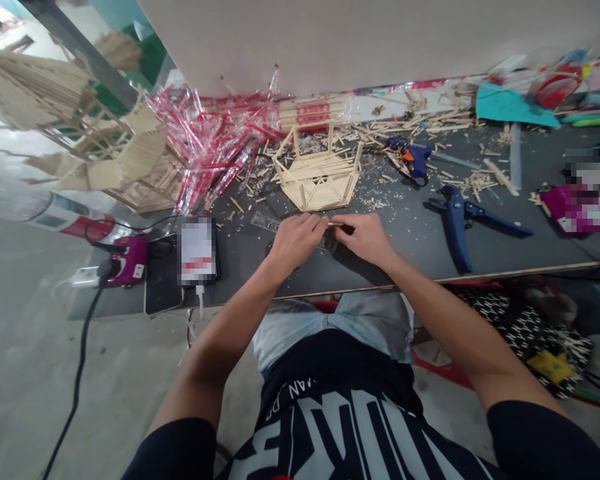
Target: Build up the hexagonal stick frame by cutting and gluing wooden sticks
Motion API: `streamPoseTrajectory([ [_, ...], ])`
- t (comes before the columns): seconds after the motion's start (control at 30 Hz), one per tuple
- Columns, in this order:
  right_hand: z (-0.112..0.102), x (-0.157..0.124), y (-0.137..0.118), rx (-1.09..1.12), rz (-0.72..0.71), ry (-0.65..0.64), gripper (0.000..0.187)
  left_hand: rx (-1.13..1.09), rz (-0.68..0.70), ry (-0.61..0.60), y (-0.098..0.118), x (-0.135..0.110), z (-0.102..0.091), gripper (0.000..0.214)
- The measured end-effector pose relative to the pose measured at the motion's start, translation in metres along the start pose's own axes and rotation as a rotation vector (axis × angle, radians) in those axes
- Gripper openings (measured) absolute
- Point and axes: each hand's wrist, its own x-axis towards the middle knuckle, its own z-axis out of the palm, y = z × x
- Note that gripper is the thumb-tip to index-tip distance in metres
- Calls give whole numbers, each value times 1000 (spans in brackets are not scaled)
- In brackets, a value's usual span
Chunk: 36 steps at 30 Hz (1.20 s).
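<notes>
My left hand [298, 240] and my right hand [363, 238] meet over the dark board [380, 253], both with fingers curled. Between their fingertips they pinch a thin wooden stick [334, 225], lying roughly level. The hands rest above a clear plastic ruler [263, 221] that is partly hidden under them. Just beyond stands a small hexagonal stick model [317, 177] with upright posts.
Blue cutting pliers [457, 223] lie to the right, a blue-orange glue gun [414, 159] behind them. A phone [197, 251] on a charger and a magenta tool [129, 260] sit left. Red-striped chopstick wrappers [215, 143], stick offcuts and larger stick structures [130, 167] crowd the back.
</notes>
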Motion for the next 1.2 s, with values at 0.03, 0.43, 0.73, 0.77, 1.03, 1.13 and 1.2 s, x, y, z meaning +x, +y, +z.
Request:
streamPoseTrajectory([
  [0.03,0,0,0,1,-7,5,25,-16,-7,-4,0,0,0,28],
  [0.43,-113,-41,25,-524,390,119,57,-91,-176,157,0,-5,2,31],
  [0.73,-154,-79,66,-794,734,-43,89,-127,-190,184,6,-3,-2,30],
  [0.77,-153,-80,67,-817,732,-37,80,-117,-194,182,6,-3,-3,31],
  [1.03,-149,-88,31,-779,626,-161,58,-138,-228,288,8,-2,-8,31],
  [1.13,-137,-86,4,-513,446,-241,59,-124,-237,348,9,-1,-6,30],
  [1.2,-123,-79,-15,-375,338,-275,61,-124,-233,384,10,-1,-5,30],
])
